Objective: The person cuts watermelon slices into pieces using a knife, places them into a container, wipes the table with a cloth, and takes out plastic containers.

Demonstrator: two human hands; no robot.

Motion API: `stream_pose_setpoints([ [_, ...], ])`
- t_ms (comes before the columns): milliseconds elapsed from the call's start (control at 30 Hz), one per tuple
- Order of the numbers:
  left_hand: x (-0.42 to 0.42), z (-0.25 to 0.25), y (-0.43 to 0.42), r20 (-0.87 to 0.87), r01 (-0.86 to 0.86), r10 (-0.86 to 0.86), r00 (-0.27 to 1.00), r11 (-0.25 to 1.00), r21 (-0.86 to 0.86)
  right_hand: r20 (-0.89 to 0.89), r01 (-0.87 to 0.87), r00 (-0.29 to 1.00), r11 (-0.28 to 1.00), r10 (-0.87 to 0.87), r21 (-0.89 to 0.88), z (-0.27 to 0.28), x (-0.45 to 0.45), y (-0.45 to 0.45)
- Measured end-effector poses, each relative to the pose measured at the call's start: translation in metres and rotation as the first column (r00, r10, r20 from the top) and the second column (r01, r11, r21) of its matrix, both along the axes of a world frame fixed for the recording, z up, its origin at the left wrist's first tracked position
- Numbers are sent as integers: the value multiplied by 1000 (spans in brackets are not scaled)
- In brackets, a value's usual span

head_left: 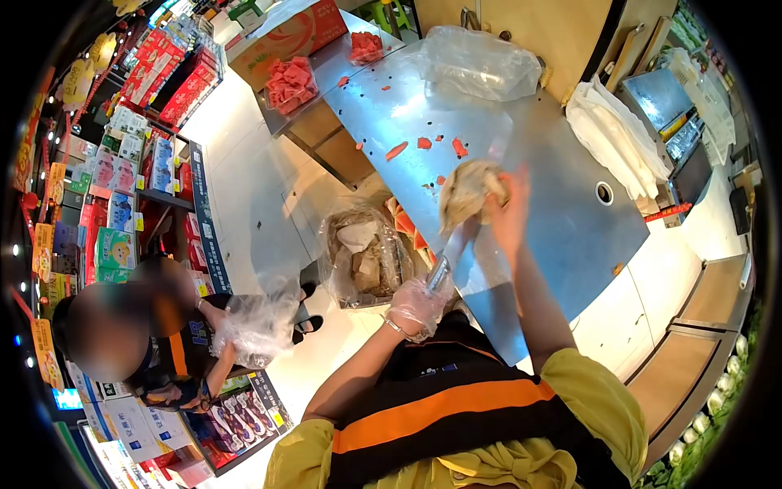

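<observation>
My left hand (419, 308), in a clear plastic glove, is closed round the handle of a knife (441, 271). The knife's blade points away from me over the edge of the metal table (554, 236). My right hand (509, 213), without a glove and slightly blurred, grips a crumpled beige cloth (468, 194). The cloth lies against the far part of the blade and hides its tip. Beyond the cloth, small red fruit scraps (424, 143) and dark seeds are scattered on the metal surface.
Bags of red fruit chunks (290, 85) stand at the far left, beside a red carton (289, 37). A clear plastic bag (481, 63) lies at the back. A lined waste box (358, 261) is on the floor. At left, a person (179, 350) holds clear plastic near stocked shelves.
</observation>
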State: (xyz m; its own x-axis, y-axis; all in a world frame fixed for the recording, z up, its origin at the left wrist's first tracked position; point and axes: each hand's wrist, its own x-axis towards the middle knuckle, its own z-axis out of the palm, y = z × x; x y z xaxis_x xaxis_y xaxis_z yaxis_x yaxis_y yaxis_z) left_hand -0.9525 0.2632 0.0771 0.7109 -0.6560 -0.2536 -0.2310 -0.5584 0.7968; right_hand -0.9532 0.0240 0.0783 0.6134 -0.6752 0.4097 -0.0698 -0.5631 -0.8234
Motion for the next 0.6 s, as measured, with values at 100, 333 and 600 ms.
stream_pose_setpoints([
  [100, -5, 16, -1, -98, 69, -68, 993, 998, 13, 39, 177, 981, 965, -188, 195, -11, 1, -52],
  [333, 4, -19, -33, -411, 55, -21, 911, 996, 71, -368, 128, 916, 985, -162, -114, -28, -72, -70],
  [600, 1, -89, -51, -100, 35, -45, 994, 994, -106, -355, 22, 852, 653, 384, 757, -55, -117, 128],
])
